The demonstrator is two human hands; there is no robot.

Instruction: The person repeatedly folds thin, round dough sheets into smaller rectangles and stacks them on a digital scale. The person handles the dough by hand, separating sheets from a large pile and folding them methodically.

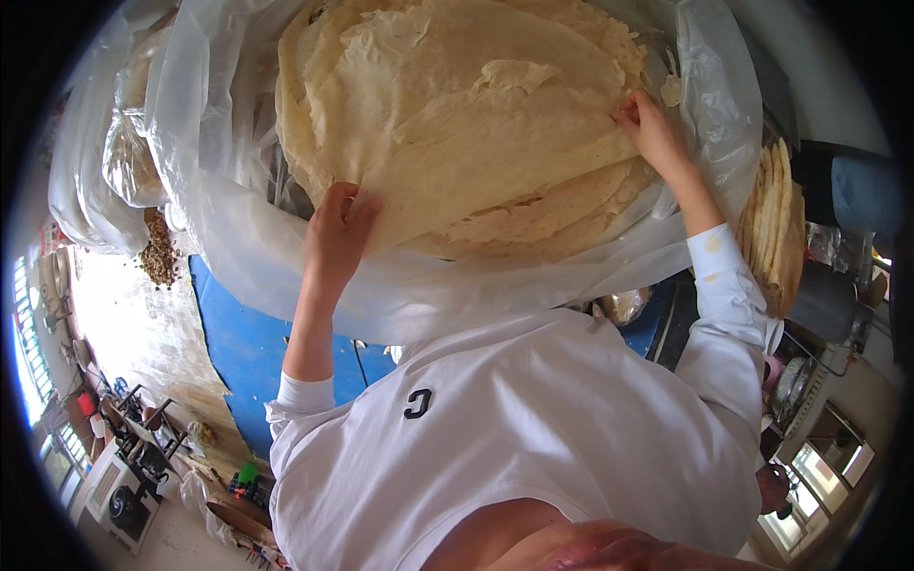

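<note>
Large thin round flatbreads lie stacked inside a wide translucent plastic bag, whose rim is folded outwards around them. At the near left of the stack, my left hand pinches the edge of the top sheet between thumb and fingers. My right hand grips the same sheet at its right edge, fingertips together. Between the hands the sheet's near edge slants across a browner flatbread beneath it. A torn flap lies on the upper part of the stack. The bottom of the bag is hidden.
More folded flatbreads stand at the right, beside the bag. Filled plastic bags are at the left, near a small heap of brown bits on the floor. A blue mat lies below. Part of another person shows at the lower right.
</note>
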